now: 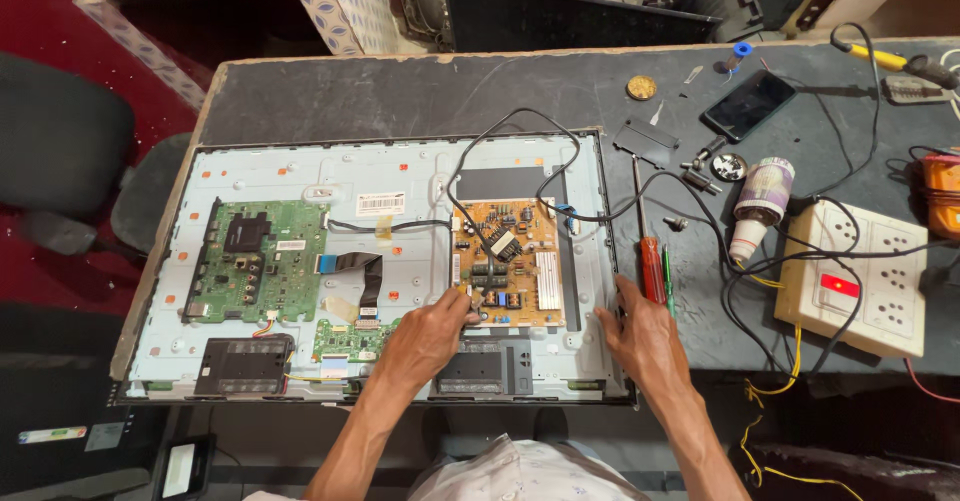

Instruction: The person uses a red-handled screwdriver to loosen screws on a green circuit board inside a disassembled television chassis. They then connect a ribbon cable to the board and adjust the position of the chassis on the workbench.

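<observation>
An opened flat television (400, 176) lies back-up on the grey worktable, its metal chassis bare. A tan power board (508, 261) sits right of centre, with a green main board (258, 259) at the left. My left hand (432, 333) rests at the lower left corner of the tan board, fingertips pinched on a small part there; what it pinches is too small to tell. My right hand (645, 336) lies flat with fingers spread on the television's right edge, just below a red-handled screwdriver (648, 251).
A black cable (520, 131) loops over the chassis. On the table's right side are a white socket board (858, 276), a black phone (748, 104), a tape roll (762, 196) and tangled wires. Dark chairs (70, 151) stand at the left.
</observation>
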